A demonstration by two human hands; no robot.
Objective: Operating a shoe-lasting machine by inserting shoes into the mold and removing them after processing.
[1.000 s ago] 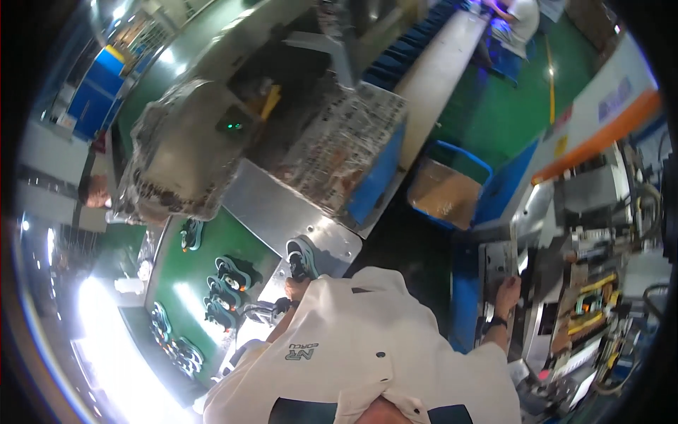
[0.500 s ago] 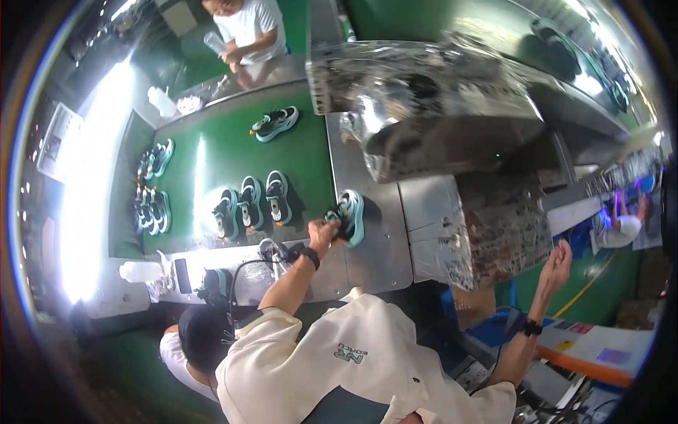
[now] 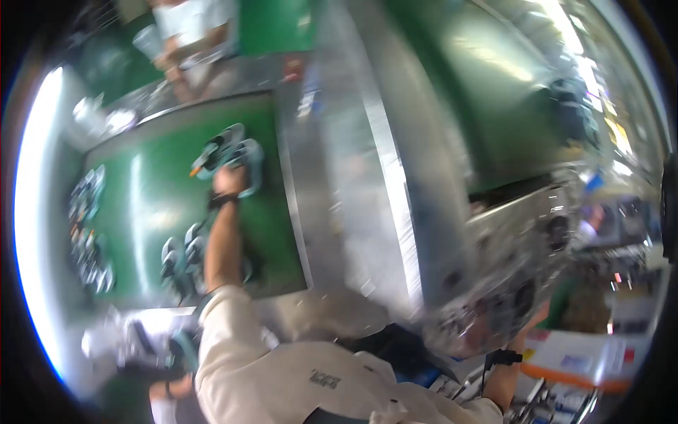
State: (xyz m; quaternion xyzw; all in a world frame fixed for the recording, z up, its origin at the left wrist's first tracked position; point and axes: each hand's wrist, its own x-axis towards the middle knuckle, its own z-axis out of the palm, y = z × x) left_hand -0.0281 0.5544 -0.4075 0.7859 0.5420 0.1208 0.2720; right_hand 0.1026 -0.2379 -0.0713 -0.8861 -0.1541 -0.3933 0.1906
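- Shoe [image 3: 252, 164]: dark upper with a pale blue-green sole, at the far right part of the green belt surface [image 3: 159, 205], near its raised metal edge. I cannot tell whether it rests on the surface or is just above it.
- My left hand [image 3: 229, 181]: fingers gripping the shoe at its left side; the finer finger placement is blurred. A dark band [image 3: 223, 201] circles the wrist.
- Second shoe [image 3: 219, 147]: of like colouring, just beside the gripped one on its left, an orange patch at its lower left end.
- My right hand [image 3: 536, 322]: well apart from the shoes, off to my right, beside the plastic-wrapped machine [image 3: 487, 300]. It is blurred and partly hidden; I cannot tell if its fingers are open or closed.
- Nearer shoes [image 3: 193, 244]: grouped on the green surface around my left forearm, which covers part of them.
- Left-hand shoes [image 3: 89, 261]: clustered along the left edge of the surface.
- Co-worker [image 3: 191, 32]: in a white top, across the far edge, both forearms forward.
- Another person's arm [image 3: 173, 387]: at lower left, close to my sleeve.
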